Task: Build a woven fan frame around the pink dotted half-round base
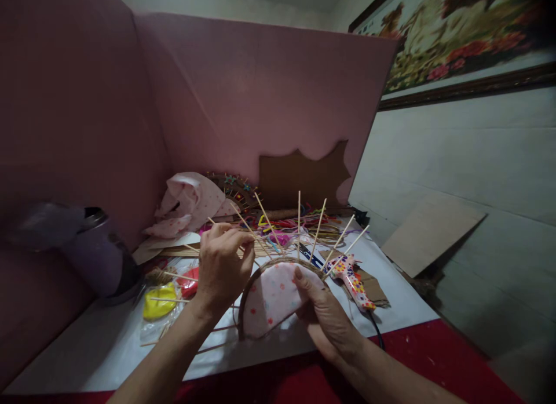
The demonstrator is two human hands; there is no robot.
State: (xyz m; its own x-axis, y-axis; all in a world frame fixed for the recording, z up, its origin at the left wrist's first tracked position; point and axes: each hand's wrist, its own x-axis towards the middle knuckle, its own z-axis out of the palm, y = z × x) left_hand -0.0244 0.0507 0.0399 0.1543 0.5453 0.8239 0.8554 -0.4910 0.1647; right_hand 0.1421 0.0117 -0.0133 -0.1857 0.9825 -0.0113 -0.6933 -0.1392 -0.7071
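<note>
A half-round piece covered in pink dotted cloth (278, 294), with twine along its curved edge, is held up over the white table. Several thin wooden sticks (299, 224) fan out from that edge. My right hand (324, 317) grips the piece at its right side, thumb on the cloth. At the upper left of the curve, my left hand (226, 268) is closed, thumb and fingers pinched near the sticks; what lies between the fingertips is too small to tell. More sticks stick out to the left, partly behind my left wrist.
A flowered glue gun (354, 282) lies right on cardboard, its cord running to the front. Yellow (159, 302) and red packets lie left, beside a purple container (99, 253). Behind are bunched cloth (191, 201), coloured cords and brown cardboard (299, 178).
</note>
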